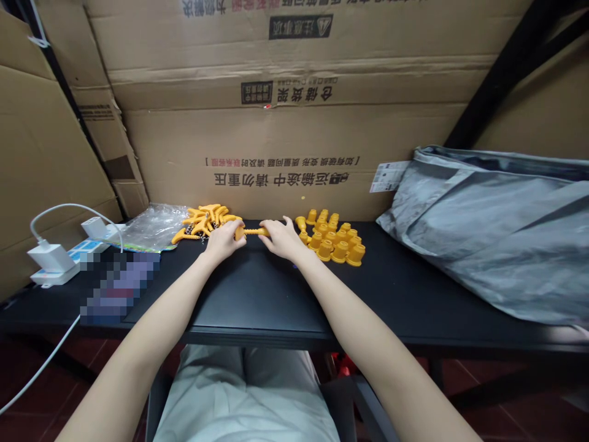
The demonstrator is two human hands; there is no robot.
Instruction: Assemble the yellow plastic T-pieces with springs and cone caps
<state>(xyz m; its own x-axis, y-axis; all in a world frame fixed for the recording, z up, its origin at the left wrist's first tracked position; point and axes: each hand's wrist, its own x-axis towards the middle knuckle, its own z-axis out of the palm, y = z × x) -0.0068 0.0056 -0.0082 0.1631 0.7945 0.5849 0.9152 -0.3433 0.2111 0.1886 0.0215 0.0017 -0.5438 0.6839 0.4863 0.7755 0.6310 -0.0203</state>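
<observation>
Between my hands, above the black table, a yellow threaded rod [252, 231] runs level from side to side. My left hand [223, 241] is closed on the thicker yellow end of it. At the opposite end, my right hand [281, 238] pinches a yellow piece around the rod's tip; my fingers hide most of it. A pile of yellow T-shaped handles [202, 220] with small metal chains lies just beyond my left hand. Several yellow cup-shaped caps [325, 248] stand grouped to the right of my right hand.
A clear plastic bag [154, 227] lies behind the handles at left. Nearby are a power strip [85, 253] with a white charger [51, 256] and cable, and a blurred-out flat object [122, 288]. A large grey bag [497, 233] fills the right side; cardboard [285, 135] walls the back.
</observation>
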